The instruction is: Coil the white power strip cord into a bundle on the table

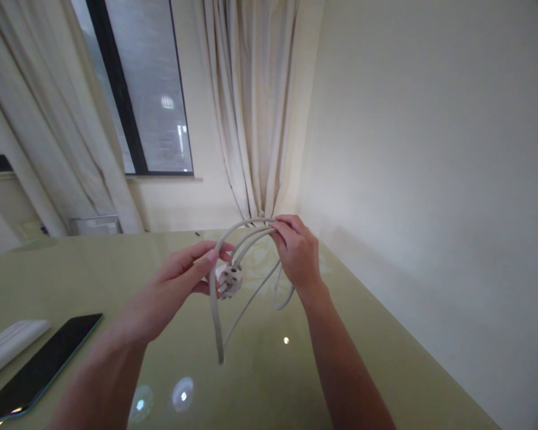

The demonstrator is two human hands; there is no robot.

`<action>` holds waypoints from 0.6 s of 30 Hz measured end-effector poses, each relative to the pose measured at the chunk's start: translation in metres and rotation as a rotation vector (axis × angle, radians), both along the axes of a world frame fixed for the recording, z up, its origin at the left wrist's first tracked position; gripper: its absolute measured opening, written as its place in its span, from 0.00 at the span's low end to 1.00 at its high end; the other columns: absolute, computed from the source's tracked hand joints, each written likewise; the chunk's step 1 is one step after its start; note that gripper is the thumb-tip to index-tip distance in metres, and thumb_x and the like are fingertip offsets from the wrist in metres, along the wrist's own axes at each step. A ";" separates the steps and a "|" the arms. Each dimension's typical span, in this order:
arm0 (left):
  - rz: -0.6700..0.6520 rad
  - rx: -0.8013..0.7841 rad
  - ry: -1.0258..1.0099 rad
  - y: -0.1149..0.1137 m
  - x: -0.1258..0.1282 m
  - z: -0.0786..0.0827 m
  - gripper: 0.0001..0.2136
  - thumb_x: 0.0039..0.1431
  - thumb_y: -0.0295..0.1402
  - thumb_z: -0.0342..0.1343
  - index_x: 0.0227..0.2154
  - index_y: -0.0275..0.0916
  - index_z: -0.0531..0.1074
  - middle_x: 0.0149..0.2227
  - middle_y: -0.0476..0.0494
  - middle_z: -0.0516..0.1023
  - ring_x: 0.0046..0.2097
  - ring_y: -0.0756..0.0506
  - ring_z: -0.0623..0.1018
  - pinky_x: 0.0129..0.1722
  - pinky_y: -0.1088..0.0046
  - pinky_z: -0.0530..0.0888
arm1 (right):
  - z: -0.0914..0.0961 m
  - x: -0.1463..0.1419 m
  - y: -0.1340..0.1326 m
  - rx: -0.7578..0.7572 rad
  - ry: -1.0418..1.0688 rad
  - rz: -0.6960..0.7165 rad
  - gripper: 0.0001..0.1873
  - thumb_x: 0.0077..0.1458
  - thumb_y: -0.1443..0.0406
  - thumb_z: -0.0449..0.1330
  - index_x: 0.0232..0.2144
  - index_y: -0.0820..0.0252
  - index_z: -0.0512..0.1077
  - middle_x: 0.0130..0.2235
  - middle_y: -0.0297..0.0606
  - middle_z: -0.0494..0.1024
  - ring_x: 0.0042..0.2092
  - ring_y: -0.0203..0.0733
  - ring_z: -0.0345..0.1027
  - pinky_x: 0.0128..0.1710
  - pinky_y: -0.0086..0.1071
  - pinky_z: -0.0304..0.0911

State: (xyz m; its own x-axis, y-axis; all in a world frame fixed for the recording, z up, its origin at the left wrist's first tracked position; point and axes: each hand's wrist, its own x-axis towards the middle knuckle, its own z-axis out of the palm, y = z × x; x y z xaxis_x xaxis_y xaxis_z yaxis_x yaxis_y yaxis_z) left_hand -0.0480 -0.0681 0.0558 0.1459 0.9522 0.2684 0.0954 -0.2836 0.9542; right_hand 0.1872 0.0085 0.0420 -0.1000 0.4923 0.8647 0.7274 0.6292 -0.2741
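A pale grey power cord (216,316) hangs in loose loops between my two hands above the table. Its white plug (231,282) faces toward me, close beside the fingers of my left hand (190,272). That hand is closed, pinching the cord between thumb and fingers. On the other side, my right hand (296,248) grips several strands of the coil at the top, thumb against fingers. Below it one loop dangles, and a long strand slants down to the left to meet the low bend of the front loop.
The glossy green table (251,388) reflects ceiling lights. At its left lie a black phone (45,358) and a white long object (13,343). A pale wall (430,179) borders the right edge. Behind are beige curtains (255,107) and a window (147,83).
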 end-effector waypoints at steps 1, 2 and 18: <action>-0.008 0.063 0.013 -0.001 0.004 0.000 0.17 0.64 0.47 0.59 0.47 0.43 0.82 0.46 0.38 0.82 0.45 0.38 0.81 0.42 0.63 0.79 | 0.001 -0.001 -0.002 -0.004 -0.013 -0.002 0.10 0.67 0.64 0.59 0.44 0.54 0.81 0.50 0.44 0.80 0.48 0.48 0.76 0.52 0.41 0.69; -0.003 0.157 0.045 -0.002 0.009 0.000 0.16 0.66 0.46 0.57 0.47 0.43 0.83 0.48 0.37 0.81 0.50 0.37 0.80 0.48 0.61 0.78 | 0.001 -0.003 -0.003 -0.006 -0.022 0.004 0.09 0.67 0.65 0.60 0.43 0.55 0.81 0.50 0.45 0.79 0.48 0.48 0.75 0.51 0.40 0.70; 0.363 0.315 0.382 0.034 0.016 -0.005 0.10 0.62 0.41 0.56 0.33 0.44 0.80 0.30 0.44 0.78 0.36 0.39 0.76 0.35 0.69 0.67 | -0.002 0.020 0.007 -0.101 0.278 0.275 0.10 0.62 0.60 0.65 0.42 0.55 0.83 0.47 0.43 0.80 0.51 0.46 0.75 0.56 0.42 0.68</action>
